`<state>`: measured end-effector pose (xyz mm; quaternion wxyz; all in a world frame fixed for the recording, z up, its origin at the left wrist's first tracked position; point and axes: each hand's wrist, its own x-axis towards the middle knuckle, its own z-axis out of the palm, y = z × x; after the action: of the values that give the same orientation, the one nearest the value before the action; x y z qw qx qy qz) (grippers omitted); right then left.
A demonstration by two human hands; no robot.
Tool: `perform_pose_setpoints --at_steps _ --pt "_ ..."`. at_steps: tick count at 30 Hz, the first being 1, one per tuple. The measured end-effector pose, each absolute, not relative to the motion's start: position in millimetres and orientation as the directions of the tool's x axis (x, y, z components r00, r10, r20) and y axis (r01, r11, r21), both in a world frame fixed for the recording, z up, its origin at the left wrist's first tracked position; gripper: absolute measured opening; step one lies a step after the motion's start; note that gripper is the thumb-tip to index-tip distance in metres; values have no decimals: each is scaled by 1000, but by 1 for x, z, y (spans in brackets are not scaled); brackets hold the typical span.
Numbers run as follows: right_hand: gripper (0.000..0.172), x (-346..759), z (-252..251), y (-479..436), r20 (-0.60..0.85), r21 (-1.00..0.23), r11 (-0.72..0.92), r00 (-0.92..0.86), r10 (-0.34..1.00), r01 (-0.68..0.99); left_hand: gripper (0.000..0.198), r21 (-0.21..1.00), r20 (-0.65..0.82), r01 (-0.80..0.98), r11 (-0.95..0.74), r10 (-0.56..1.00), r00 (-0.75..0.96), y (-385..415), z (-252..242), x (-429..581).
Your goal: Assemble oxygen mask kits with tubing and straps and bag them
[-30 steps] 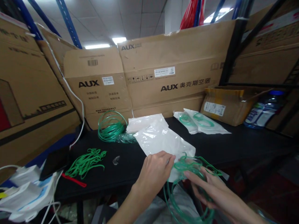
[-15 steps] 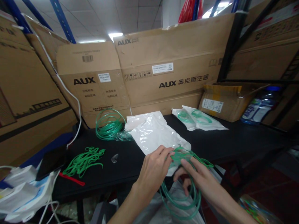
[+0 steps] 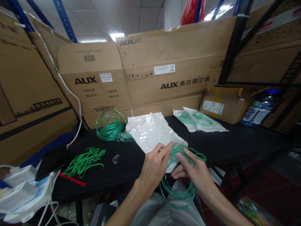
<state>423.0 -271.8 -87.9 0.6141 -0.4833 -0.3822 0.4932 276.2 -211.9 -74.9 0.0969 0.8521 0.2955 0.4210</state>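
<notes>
Right hand (image 3: 194,171): grip clamped on translucent green looped tubing (image 3: 180,196) | left hand (image 3: 155,161): near glossy white plastic bag (image 3: 152,133), grip unclear

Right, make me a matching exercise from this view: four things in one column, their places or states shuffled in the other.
1. Bottle
2. Red strip
3. Green cords
4. Foreground green coil

A. In a loose tangle on the black table
B. Hanging below the left hand and right hand
C. Beside the small carton
D. Next to the green cords

Pairs: 1-C, 2-D, 3-A, 4-B.
</notes>
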Motion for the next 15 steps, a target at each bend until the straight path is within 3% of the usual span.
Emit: perform_pose_setpoints --at_steps 7,11,15 --pt "79 428 -84 -259 -52 -989 -49 24 998 -139 35 308 726 318 -897 438 531 -207 -85 276" --pt "65 426 -86 -255 -72 -993 -72 2 997 -91 33 220 709 286 -932 355 609 -208 -82 262" --pt "42 422 -85 -250 2 -999 4 23 1000 -51 32 37 652 240 -970 205 730 -212 -77 253"
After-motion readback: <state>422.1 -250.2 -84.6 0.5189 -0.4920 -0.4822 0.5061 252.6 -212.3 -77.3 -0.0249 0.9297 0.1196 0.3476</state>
